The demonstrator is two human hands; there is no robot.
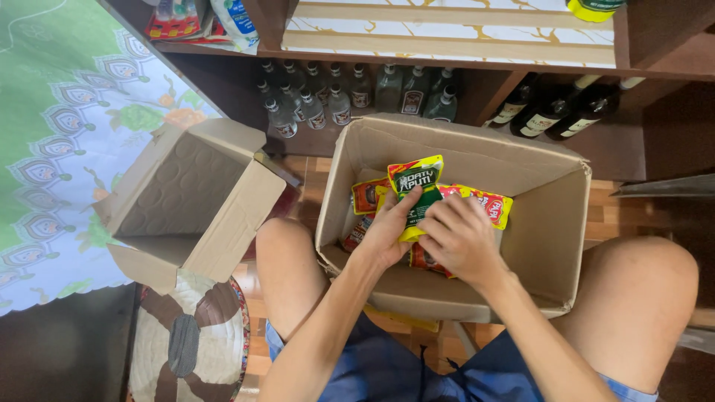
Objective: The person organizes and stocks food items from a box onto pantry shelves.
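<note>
The person sits with bare knees either side of an open cardboard box on the wooden floor, both hands reaching down into it. The left hand is closed around a yellow-and-green sachet, thumb laid across its front and fingers behind, holding it upright above the other packets. The right hand lies just beside it, fingers curled down and pressed together over a bunch of red-and-yellow sachets; whether it grips them or only rests on them cannot be told. More orange and red packets lie against the box's left wall. A second, smaller cardboard box stands open to the left, apparently bare inside, partly over a round woven mat. Behind the boxes, a dark wooden shelf holds a row of clear glass bottles and 3 dark bottles lying tilted. A green patterned cloth covers the far left.
</note>
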